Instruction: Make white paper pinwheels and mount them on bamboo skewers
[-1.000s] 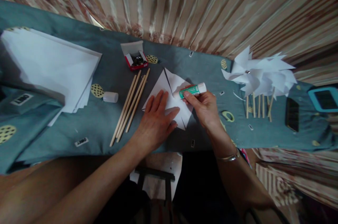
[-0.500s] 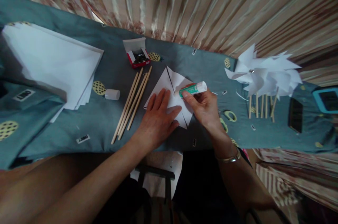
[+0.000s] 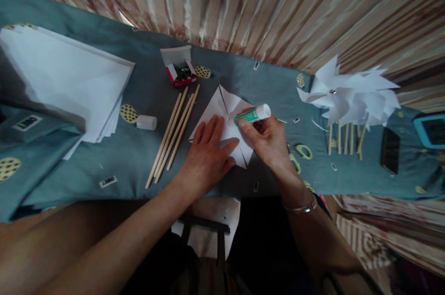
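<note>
A white paper square point(image 3: 211, 106), slit inward from its corners, lies on the cloth-covered table before me. My left hand point(image 3: 207, 151) rests flat on it with the fingers spread. In my right hand point(image 3: 267, 140) is a green and white glue stick point(image 3: 253, 115), tilted, its lower end at the middle of the paper. The fingers hide part of that end, so I cannot tell whether it touches. The white glue cap point(image 3: 146, 122) lies on its side to the left. Scissors point(image 3: 295, 156) with yellow-green handles lie by my right wrist, partly hidden.
Several wooden sticks point(image 3: 170, 140) lie left of the paper. Behind them stands an open red box point(image 3: 183, 72) of small metal pieces. A paper stack point(image 3: 76, 82) is at far left. Paper pinwheels point(image 3: 351, 93), a dark phone point(image 3: 390, 150) and a blue-framed device point(image 3: 431, 130) are at right.
The glue stick in my right hand has tipped slightly and shifted a little left. My left hand stays on the paper. The whole view has shifted slightly.
</note>
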Available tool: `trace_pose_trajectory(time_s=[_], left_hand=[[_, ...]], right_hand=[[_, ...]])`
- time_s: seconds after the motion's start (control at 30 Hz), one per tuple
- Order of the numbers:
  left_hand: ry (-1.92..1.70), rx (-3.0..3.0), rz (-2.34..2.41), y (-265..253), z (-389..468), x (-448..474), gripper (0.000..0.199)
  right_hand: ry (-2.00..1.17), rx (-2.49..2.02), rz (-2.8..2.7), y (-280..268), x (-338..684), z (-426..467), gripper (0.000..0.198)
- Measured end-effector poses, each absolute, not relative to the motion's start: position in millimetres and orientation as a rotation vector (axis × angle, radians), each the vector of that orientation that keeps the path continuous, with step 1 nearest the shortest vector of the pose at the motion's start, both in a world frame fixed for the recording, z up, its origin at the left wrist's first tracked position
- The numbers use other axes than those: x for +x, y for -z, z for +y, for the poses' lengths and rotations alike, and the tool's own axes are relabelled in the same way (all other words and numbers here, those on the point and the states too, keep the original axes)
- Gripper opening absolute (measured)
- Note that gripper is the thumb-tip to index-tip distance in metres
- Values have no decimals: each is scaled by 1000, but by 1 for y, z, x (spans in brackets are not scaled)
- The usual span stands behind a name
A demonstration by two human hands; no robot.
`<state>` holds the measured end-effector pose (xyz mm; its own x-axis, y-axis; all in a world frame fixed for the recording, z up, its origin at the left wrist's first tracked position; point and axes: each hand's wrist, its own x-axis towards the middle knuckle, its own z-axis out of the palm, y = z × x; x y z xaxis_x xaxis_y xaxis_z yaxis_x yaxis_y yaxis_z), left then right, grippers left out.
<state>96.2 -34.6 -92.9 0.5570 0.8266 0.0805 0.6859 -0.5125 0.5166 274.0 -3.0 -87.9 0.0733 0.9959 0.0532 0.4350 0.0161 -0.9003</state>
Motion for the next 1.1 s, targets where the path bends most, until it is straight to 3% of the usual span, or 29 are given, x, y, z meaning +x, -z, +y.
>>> trace_pose_trajectory(time_s=[1.1], left_hand=[[-410,2351,1224,93,-34,96,48]], right_hand=[[-768,-1609,-1808,67,268,-2,25]])
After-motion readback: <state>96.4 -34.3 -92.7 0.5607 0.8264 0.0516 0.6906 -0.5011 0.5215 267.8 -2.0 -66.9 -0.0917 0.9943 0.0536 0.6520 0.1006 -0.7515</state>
